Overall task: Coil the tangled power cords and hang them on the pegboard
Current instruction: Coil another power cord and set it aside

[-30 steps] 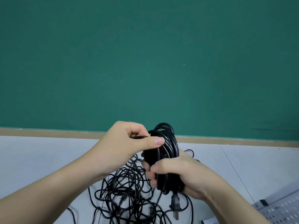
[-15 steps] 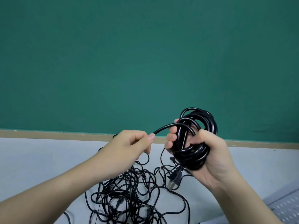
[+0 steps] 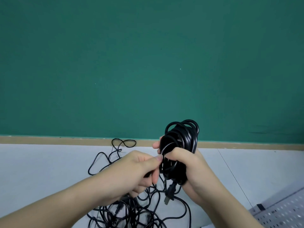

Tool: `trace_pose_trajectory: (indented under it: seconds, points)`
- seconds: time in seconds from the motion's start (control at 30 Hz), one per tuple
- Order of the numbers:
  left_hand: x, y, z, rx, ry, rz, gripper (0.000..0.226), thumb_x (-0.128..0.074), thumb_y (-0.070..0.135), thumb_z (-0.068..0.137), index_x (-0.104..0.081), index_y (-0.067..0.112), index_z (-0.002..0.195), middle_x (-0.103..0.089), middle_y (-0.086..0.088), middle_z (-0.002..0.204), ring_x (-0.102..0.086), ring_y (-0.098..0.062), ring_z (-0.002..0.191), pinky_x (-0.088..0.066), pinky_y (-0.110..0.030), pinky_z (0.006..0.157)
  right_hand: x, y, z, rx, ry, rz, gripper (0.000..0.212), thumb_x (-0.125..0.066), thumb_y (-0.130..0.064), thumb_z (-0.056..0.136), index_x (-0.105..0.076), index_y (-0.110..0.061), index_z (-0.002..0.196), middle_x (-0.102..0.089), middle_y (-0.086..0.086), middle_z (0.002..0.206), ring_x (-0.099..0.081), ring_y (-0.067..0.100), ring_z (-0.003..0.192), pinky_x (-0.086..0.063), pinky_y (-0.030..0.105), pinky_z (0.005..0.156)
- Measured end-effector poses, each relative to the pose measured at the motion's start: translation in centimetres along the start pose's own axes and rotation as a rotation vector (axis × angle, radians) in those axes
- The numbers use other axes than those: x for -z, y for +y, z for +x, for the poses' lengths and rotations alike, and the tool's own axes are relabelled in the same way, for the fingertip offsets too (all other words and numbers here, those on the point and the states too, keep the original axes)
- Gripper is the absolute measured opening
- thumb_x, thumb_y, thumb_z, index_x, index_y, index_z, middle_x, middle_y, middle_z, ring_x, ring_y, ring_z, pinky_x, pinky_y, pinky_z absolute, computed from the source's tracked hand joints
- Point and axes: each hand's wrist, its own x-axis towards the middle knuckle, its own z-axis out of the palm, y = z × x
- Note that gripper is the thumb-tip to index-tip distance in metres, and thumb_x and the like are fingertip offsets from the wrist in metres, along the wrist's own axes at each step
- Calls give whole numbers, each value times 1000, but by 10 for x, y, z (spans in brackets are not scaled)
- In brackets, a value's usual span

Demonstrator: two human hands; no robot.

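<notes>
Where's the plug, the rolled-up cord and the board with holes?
plug (image 3: 169,194), head view, on its black body below the coil.
coiled cord (image 3: 182,137), head view, on the upper loops.
pegboard (image 3: 284,213), head view, on its perforated face at lower right.

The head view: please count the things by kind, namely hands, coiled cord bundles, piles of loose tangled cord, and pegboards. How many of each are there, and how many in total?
Hands: 2, the left hand and the right hand
Coiled cord bundle: 1
Loose tangled cord pile: 1
Pegboard: 1, only partly in view
Total: 5
</notes>
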Motion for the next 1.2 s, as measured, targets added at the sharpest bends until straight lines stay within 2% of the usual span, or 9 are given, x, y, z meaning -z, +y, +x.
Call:
trace_pose_trajectory:
  seconds: [0.13,0.27,0.37,0.43,0.6,0.7,0.87,1.03,1.2]
  points:
    - [-4,0,4,48,-68,-154,48,-56,48,100,-59,10,72,-37,-1,53,-25,-10,41,-21,-18,38,-6,-2,-2,-40,-25,199,25,-58,-9,66,-77,-7,81,-71,16,91,-67,31,75,-56,39,62]
    - [-6,4,4,13,-84,-183,57,-54,57,95,-63,6,70,-42,-3,51,-34,-13,41,-32,-22,42,-14,-9,-6,-42,-43,447,28,-56,-1,62,-63,0,90,-64,16,78,-65,30,64,-50,52,75]
    - [-9,3,6,-15,-7,76,79,-37,82,86,-66,14,60,-51,-5,48,-45,-16,45,-45,-25,62,-15,-15,-3,-29,26,587,34,-51,-3,69,-58,-4,103,-60,12,84,-59,25,67,-55,46,84]
    - [-11,-2,9,-18,41,252,92,-22,94,77,-69,18,59,-57,-4,52,-52,-14,52,-47,-27,71,-11,-17,2,-28,50,696,36,-50,-4,73,-54,-7,108,-57,12,84,-55,24,67,-53,40,74]
    - [-10,-11,14,20,62,410,86,-22,87,80,-70,15,74,-60,4,59,-53,-12,57,-45,-30,71,13,-27,11,-4,107,875,38,-53,-9,73,-48,-6,111,-53,10,85,-52,22,68,-51,33,64]
    - [-4,-7,13,11,164,443,69,-33,76,93,-63,19,68,-47,8,52,-41,-10,48,-35,-26,56,29,-37,12,68,150,827,39,-54,-11,73,-48,-6,111,-53,9,86,-52,22,68,-51,32,62]
    - [7,-1,8,-147,264,516,55,-51,53,101,-57,12,66,-33,10,48,-27,-9,44,-24,-21,45,38,-42,9,181,221,493,23,-55,-10,85,-54,-5,108,-54,9,84,-52,22,67,-48,34,60]
    - [21,4,3,-279,247,485,50,-60,63,91,-63,19,67,-45,11,56,-37,-11,55,-33,-30,58,37,-38,5,213,214,246,33,-68,-14,71,-60,-3,101,-52,12,86,-54,21,65,-51,35,57]
    - [21,9,-7,-385,207,344,46,-60,65,83,-63,22,65,-45,6,60,-36,-18,58,-31,-29,58,32,-31,4,144,185,212,14,-70,-17,71,-65,-8,81,-54,13,77,-54,23,60,-48,38,60]
